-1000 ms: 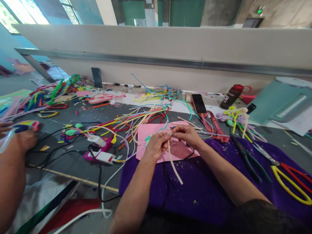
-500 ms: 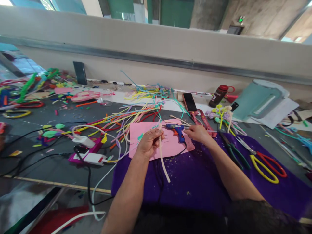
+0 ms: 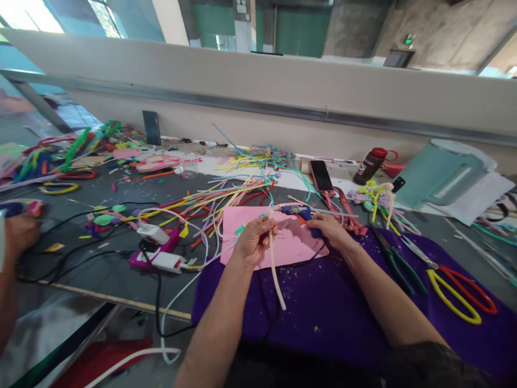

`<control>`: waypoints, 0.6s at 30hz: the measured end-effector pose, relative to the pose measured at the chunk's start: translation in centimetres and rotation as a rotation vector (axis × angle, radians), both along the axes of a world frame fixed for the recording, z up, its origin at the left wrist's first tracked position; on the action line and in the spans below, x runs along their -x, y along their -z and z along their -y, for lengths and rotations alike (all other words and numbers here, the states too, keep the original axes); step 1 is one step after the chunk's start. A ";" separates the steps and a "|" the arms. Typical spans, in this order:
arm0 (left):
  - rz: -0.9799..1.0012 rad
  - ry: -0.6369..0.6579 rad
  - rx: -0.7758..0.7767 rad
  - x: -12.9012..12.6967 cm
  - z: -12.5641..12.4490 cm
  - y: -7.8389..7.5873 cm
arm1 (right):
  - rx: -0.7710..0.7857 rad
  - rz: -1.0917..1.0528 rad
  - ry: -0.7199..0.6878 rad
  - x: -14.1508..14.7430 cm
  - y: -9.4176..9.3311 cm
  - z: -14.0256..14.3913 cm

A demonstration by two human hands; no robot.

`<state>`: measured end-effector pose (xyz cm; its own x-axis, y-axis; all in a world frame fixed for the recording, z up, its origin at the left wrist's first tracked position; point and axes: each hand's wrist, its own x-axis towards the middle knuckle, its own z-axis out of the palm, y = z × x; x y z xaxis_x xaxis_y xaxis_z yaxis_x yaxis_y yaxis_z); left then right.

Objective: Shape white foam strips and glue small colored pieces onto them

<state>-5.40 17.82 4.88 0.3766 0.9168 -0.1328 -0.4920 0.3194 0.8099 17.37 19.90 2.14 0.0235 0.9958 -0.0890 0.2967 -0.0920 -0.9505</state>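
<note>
Head view: left hand (image 3: 252,245) pinches a cream pipe cleaner (image 3: 276,269), its length running toward the viewer; just right, right hand (image 3: 331,229) grips a blue glue gun (image 3: 301,213).

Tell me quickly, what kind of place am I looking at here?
Likely a shared craft workbench: colourful pipe cleaners strewn across the table, a blue glue gun under the right hand, scissors on purple cloth, another person's hand nearby.

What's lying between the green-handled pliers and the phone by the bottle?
In the head view, a red patterned ribbon and a bunch of pastel pipe-cleaner flowers lie there.
</note>
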 end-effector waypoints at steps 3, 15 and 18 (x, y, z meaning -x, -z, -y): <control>0.103 0.008 0.013 0.3 0.1 0.1 | -0.047 -0.123 0.014 -0.1 -1.2 0.6; 0.272 0.006 -0.074 0.5 0.8 -0.2 | -0.295 -0.515 -0.083 3.7 -6.0 4.7; 0.274 -0.003 -0.060 0.5 0.9 -0.4 | -0.276 -0.468 -0.108 4.1 -6.6 5.8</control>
